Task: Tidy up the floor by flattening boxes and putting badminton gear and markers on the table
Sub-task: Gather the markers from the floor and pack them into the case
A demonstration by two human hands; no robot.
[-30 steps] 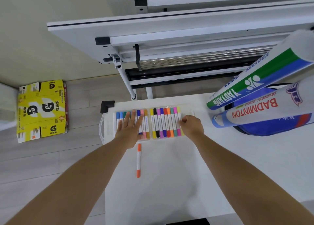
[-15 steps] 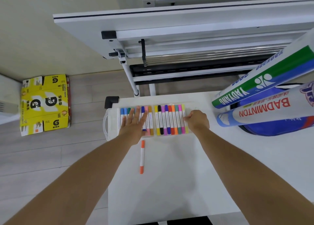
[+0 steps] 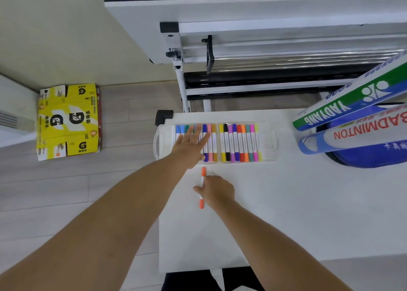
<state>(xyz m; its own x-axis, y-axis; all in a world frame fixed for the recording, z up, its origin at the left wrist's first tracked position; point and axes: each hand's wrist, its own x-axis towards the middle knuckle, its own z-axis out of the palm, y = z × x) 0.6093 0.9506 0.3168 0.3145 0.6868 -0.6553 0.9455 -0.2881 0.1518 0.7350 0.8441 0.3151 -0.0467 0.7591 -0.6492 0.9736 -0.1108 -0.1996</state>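
Since a moment ago the right hand (image 3: 217,190) has left the right end of the marker case (image 3: 267,143) and dropped to the loose orange marker (image 3: 202,178), which lies on the white table (image 3: 286,213) just in front of the case. Thumb and forefinger are curled onto its barrel in a pinch, and the marker appears not yet lifted. The left hand (image 3: 189,145) has not moved: it lies flat on the left half of the case, fingers straight and slightly spread, holding it steady. The step in hand looks like returning the last stray marker to its set. The next move probably calls for lifting it, turning it parallel to the others and pressing it into a free slot. That slot likely sits under the left hand, which would have to shift aside. By count there is one loose marker and one case with two sections. The right section holds nine markers; the left shows six or seven, with more possibly hidden beneath the palm. Two shuttlecock tubes rest at the table's right edge, a green-and-blue tube (image 3: 352,101) above a white tube (image 3: 370,130) lettered BADMINTON. Both lie on one blue bag (image 3: 370,158). One yellow box (image 3: 68,123) lies flattened on the floor to the left.
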